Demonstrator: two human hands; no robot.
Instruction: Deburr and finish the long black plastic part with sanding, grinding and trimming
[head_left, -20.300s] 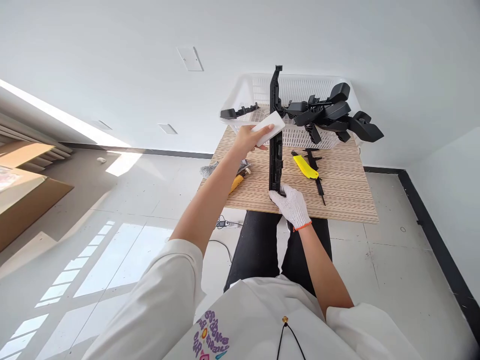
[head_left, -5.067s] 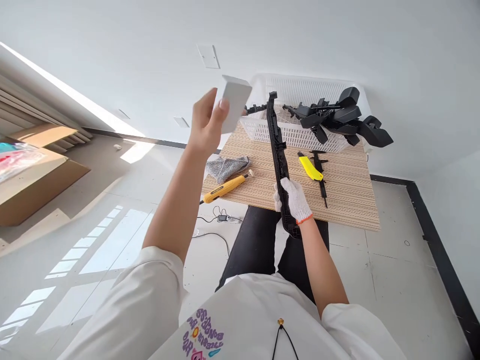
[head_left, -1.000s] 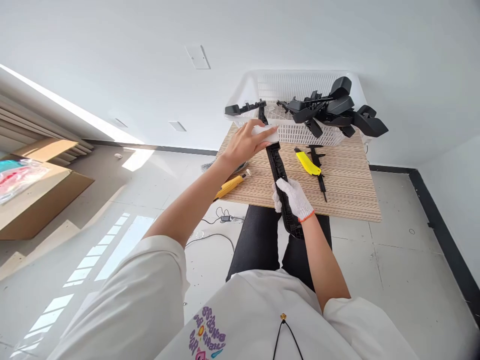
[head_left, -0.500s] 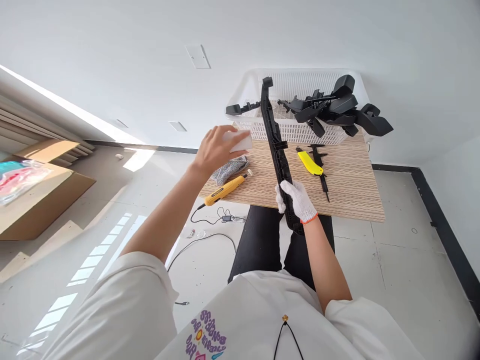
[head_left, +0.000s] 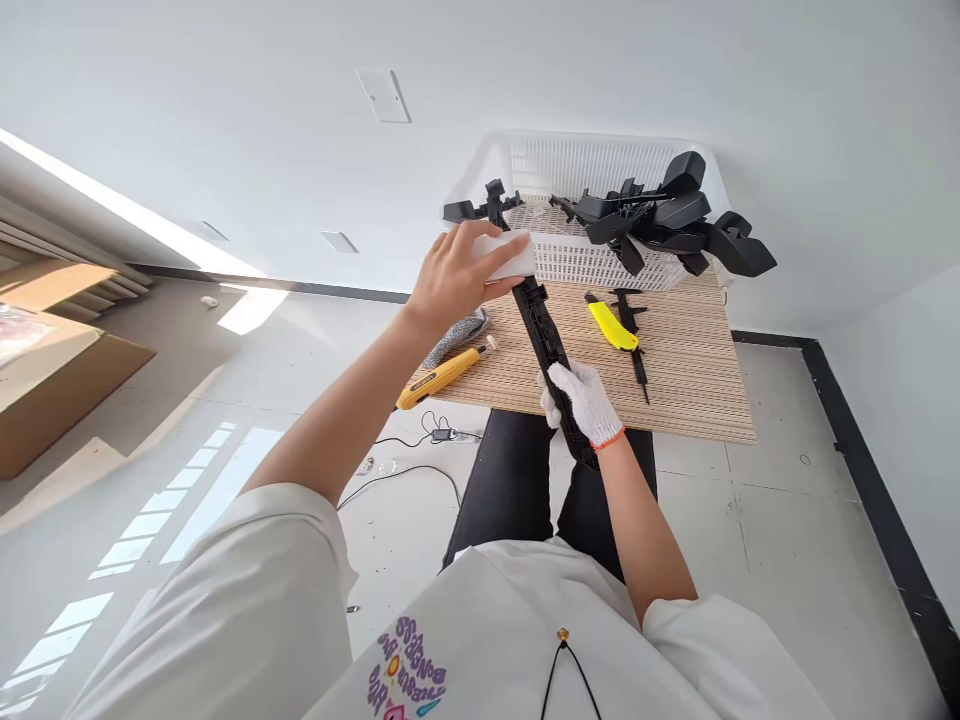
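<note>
A long black plastic part [head_left: 541, 325] slants up from my lap over the table. My right hand [head_left: 583, 400], in a white knit glove with an orange cuff, grips its lower portion. My bare left hand [head_left: 461, 272] holds a white sponge-like block [head_left: 511, 258] between thumb and fingers. The block is at the part's upper portion and covers a stretch of it; whether it presses on the surface I cannot tell. Below my left hand lie a grey cloth-like bundle [head_left: 456, 336] and a yellow rotary tool [head_left: 441, 379] with a small white tip.
Behind stands a white plastic basket [head_left: 577, 262] with several black parts [head_left: 667, 215], some jutting over its right rim. A yellow utility knife [head_left: 612, 325] and black calipers [head_left: 634, 345] lie on the wood-grain table [head_left: 690, 370]. Cables [head_left: 405, 470] trail on the floor; a cardboard box [head_left: 75, 390] sits left.
My left hand has moved right with the white block, from beside the black part to its upper portion. The part's top end has tilted left. My right hand keeps its grip.
</note>
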